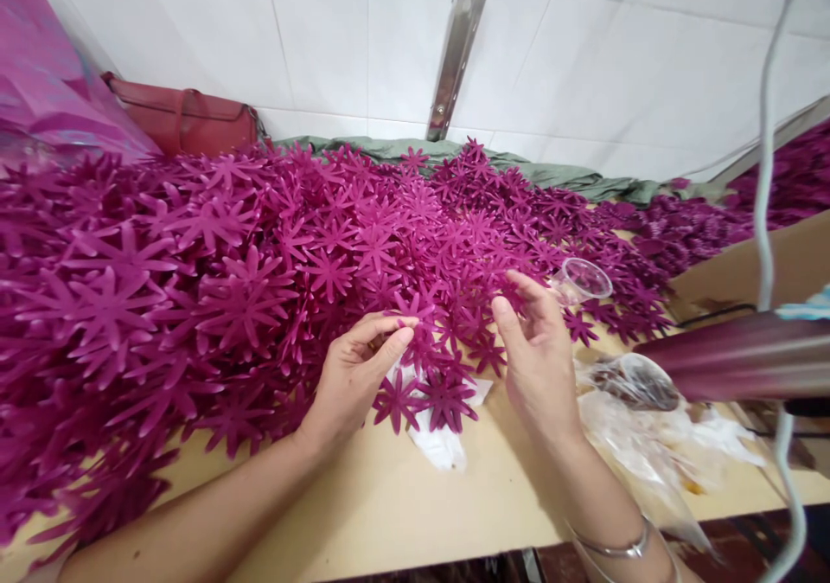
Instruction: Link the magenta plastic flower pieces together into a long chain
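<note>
My left hand (363, 367) is closed in a pinch, thumb against forefinger, at the edge of a magenta artificial flower piece (424, 334) with narrow, finger-like petals. My right hand (537, 349) is held up to the right of it, thumb and fingers apart, nothing between them. Below and between the hands, loose flower pieces (444, 400) lie on a crumpled white tissue (441, 446). A large heap of the same flower pieces (246, 297) spreads behind and to the left of my left hand. Just past my right fingers is a clear plastic cup (587, 278).
Clear plastic bags (639, 445) lie right of my right forearm. A dark magenta cylindrical object (726, 362) and a pale hanging cable (765, 176) stand at the right. Behind the heap are a red handbag (185, 116), green cloth (558, 176) and a tiled wall (324, 38).
</note>
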{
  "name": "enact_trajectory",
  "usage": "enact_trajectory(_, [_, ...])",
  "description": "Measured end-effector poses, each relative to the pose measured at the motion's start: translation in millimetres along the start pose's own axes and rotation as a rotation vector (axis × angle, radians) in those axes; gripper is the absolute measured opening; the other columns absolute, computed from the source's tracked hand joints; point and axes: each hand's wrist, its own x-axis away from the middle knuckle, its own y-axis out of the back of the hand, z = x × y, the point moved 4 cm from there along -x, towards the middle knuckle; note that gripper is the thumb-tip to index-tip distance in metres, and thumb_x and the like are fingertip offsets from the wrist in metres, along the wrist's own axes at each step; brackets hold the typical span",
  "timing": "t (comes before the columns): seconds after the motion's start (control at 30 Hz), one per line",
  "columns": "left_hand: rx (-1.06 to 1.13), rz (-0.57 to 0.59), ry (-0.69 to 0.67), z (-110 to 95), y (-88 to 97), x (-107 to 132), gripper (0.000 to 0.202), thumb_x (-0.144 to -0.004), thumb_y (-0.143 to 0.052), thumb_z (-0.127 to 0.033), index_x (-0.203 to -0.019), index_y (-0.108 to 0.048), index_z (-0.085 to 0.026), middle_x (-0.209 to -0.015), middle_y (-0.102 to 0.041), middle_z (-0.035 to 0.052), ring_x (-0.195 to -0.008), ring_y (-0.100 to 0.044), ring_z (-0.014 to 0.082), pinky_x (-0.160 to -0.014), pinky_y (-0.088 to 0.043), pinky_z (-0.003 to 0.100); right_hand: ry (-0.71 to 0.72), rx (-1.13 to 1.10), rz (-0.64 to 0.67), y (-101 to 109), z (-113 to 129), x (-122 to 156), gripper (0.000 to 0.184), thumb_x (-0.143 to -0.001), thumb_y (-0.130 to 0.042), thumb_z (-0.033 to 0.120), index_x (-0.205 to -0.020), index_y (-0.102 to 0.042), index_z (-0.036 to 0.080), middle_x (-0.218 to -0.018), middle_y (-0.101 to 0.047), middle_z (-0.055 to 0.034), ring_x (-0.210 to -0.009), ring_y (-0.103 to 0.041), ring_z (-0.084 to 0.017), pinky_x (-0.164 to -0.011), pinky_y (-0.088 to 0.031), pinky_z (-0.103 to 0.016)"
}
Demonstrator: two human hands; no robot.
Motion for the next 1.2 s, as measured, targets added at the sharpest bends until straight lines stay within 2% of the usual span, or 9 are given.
enact_trajectory(0.07, [-0.04, 0.022, -0.023, -2.6, -0.4, 0.6, 0.015, -0.091, -0.071, -0.027, -0.102, -0.081, -0.025, -0.108, -0.076, 0.0029, -0.104, -0.068, 0.0157, -0.098, -0.052, 0.028, 0.126, 0.152, -0.023, 4.6, 6.9, -1.6, 0.046, -0.093, -0.067, 0.043, -0.135, -0.058, 0.029, -0.151, -0.052, -0.0077, -0.141, -0.046, -0.026, -0.116, -0.038, -0.05])
enact_trajectory(0.13, [-0.07, 0.03, -0.038, -4.1, -0.1, 1.3, 0.017, -0.092, -0.07, -0.027, -0.103, -0.082, -0.026, -0.111, -0.076, 0.0035, -0.106, -0.068, 0.0166, -0.1, -0.052, 0.03, 0.244, 0.262, 0.053, 1.4, 14.9, 1.9, 0.041, -0.094, -0.066, 0.043, -0.133, -0.06, 0.031, -0.155, -0.048, -0.0072, -0.146, -0.04, -0.029, -0.121, -0.03, -0.056])
enact_trajectory(0.23, [-0.087, 0.046, -0.04, -3.6, -0.2, 1.7, 0.016, -0.091, -0.07, -0.028, -0.102, -0.082, -0.025, -0.11, -0.075, 0.0036, -0.106, -0.068, 0.017, -0.1, -0.053, 0.03, 0.448, 0.357, 0.292, -15.3, 24.1, 15.3, 0.037, -0.089, -0.072, 0.046, -0.123, -0.066, 0.031, -0.149, -0.054, -0.0076, -0.145, -0.039, -0.033, -0.12, -0.029, -0.061])
enact_trajectory(0.33, [-0.025, 0.055, -0.01, -1.2, -2.5, 1.7, 0.016, -0.088, -0.075, -0.026, -0.102, -0.079, -0.023, -0.108, -0.075, 0.0027, -0.102, -0.068, 0.0153, -0.096, -0.053, 0.027, 0.568, 0.417, 0.407, -29.6, 25.0, 27.6, 0.049, -0.082, -0.08, 0.047, -0.124, -0.065, 0.029, -0.147, -0.056, -0.0098, -0.143, -0.038, -0.035, -0.118, -0.031, -0.062])
enact_trajectory(0.4, [0.07, 0.065, 0.028, 0.3, -5.3, 2.3, 0.018, -0.084, -0.078, -0.023, -0.102, -0.075, -0.022, -0.102, -0.074, 0.0012, -0.095, -0.068, 0.0134, -0.089, -0.055, 0.024, 0.59, 0.438, 0.411, -34.1, 23.7, 31.3, 0.045, -0.083, -0.081, 0.037, -0.124, -0.064, 0.028, -0.145, -0.057, -0.0103, -0.14, -0.039, -0.034, -0.117, -0.034, -0.061])
enact_trajectory(0.53, [0.17, 0.094, 0.065, 0.1, -9.7, 4.4, 0.02, -0.086, -0.077, -0.023, -0.104, -0.067, -0.021, -0.1, -0.07, -0.0003, -0.091, -0.067, 0.0111, -0.083, -0.054, 0.021, 0.562, 0.369, 0.308, -29.8, 26.2, 29.1, 0.013, -0.091, -0.07, 0.017, -0.098, -0.071, 0.028, -0.127, -0.069, -0.0053, -0.13, -0.049, -0.028, -0.112, -0.039, -0.055])
enact_trajectory(0.73, [0.198, 0.033, 0.075, 3.5, -4.7, 3.1, 0.013, -0.091, -0.072, -0.027, -0.099, -0.065, -0.021, -0.096, -0.067, -0.0008, -0.084, -0.065, 0.0096, -0.077, -0.053, 0.02, 0.305, 0.176, 0.081, -10.1, 19.6, 10.1, 0.001, -0.093, -0.069, 0.023, -0.092, -0.068, 0.023, -0.112, -0.071, -0.0073, -0.111, -0.065, -0.024, -0.104, -0.048, -0.05])
enact_trajectory(0.93, [0.166, 0.002, 0.085, 3.8, -5.1, 1.0, 0.015, -0.087, -0.076, -0.026, -0.092, -0.064, -0.018, -0.088, -0.066, -0.0017, -0.077, -0.061, 0.008, -0.071, -0.049, 0.018, 0.382, 0.411, -0.069, -0.8, 17.7, 5.0, 0.041, -0.096, -0.062, 0.027, -0.137, -0.058, 0.024, -0.155, -0.046, -0.0153, -0.148, -0.038, -0.031, -0.121, -0.027, -0.06])
enact_trajectory(1.2, [0.189, 0.135, 0.099, 0.5, -14.1, 7.5, 0.019, -0.088, -0.074, -0.024, -0.095, -0.057, -0.018, -0.078, -0.065, -0.0029, -0.071, -0.059, 0.0084, -0.067, -0.046, 0.02, 0.645, 0.432, 0.252, -26.5, 31.6, 25.7, 0.008, -0.088, -0.076, 0.022, -0.094, -0.073, 0.026, -0.119, -0.071, -0.0068, -0.124, -0.052, -0.029, -0.108, -0.042, -0.053])
